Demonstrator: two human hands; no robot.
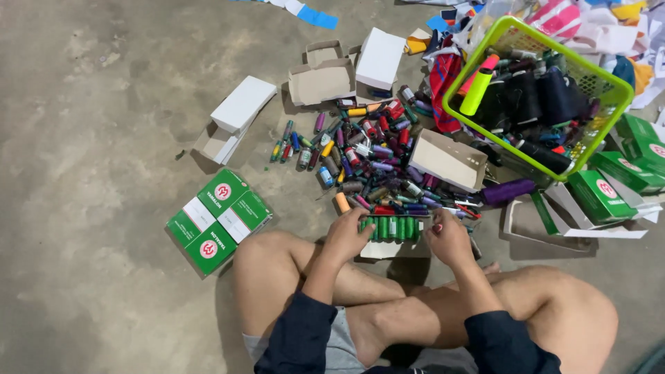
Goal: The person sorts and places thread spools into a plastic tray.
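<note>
I sit cross-legged on a concrete floor. My left hand point(346, 235) and my right hand point(449, 239) grip the two ends of a row of green thread spools point(395, 227), pressed together side by side just in front of my knees. A white box flap point(382, 251) lies under the row. Right beyond my hands spreads a heap of small thread spools point(374, 156) in many colours.
A lime-green plastic basket point(609, 83) with large dark spools sits tilted at the right. Open cardboard boxes point(322, 73) and white boxes point(242, 104) lie behind the heap. Green boxes point(218, 220) lie at my left knee, more green boxes point(609, 187) at the right.
</note>
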